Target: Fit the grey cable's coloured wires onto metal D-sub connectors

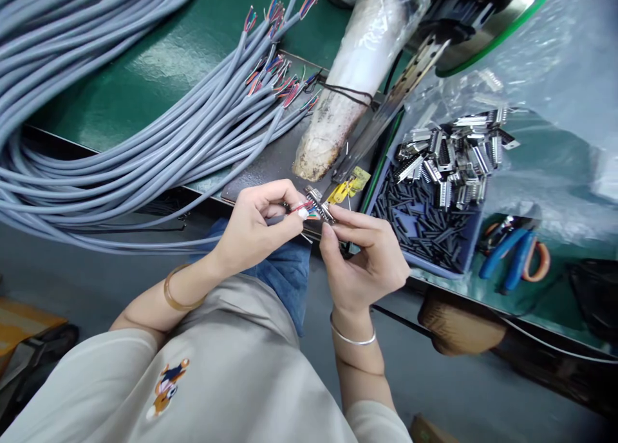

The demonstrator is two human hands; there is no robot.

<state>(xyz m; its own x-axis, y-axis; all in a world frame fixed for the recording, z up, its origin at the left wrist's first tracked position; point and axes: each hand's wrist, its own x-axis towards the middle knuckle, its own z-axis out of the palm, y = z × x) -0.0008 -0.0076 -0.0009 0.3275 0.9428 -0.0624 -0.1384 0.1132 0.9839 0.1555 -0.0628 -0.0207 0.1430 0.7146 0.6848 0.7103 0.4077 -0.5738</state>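
Observation:
My left hand (261,221) pinches the stripped end of a grey cable, its coloured wires (305,210) fanning out past the fingertips. Between thumb and fingers of my right hand (364,253) is a metal multi-pin connector (319,205), held at the table edge. The wires meet the connector's pin side; whether any of them is joined to it is too small to tell. Just beyond the hands, a soldering iron's pale, scorched, plastic-wrapped sleeve (333,121) or similar tube points down at them. Yellow tape (348,185) hangs on a thin metal piece close to my right fingers.
Many grey cables (193,147) with bared coloured ends lie across the green table (168,63) at left. A blue tray (461,266) to the right holds loose connectors (449,156) and short black tubes (410,217). Cutters (512,253) lie beside it, and a solder reel (476,18) stands behind.

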